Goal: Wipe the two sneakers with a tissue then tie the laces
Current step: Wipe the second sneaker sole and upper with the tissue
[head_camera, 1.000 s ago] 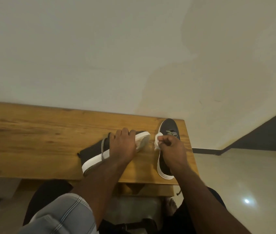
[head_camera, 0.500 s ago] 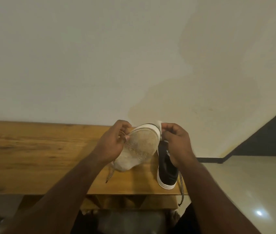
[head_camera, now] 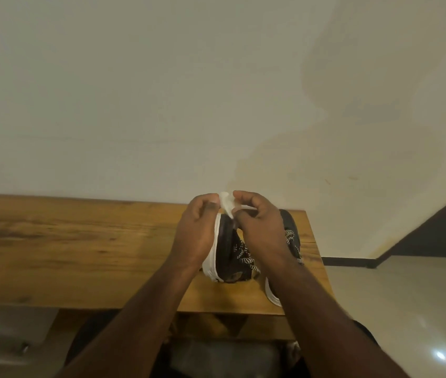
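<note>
My left hand grips a black sneaker with a white sole and holds it tilted up above the wooden table, its checked laces hanging loose. My right hand pinches a white tissue at the sneaker's toe end, right by my left fingertips. The second black sneaker lies flat on the table behind my right wrist and forearm, which hide most of it.
The table stands against a plain pale wall, and its right edge is just beyond the second sneaker. A shiny tiled floor lies to the right. A dark object sits low on the left.
My left hand lifted the first sneaker off the table and turned it from sole-toward-me to laces-toward-me. My right hand brought the tissue up to its toe.
</note>
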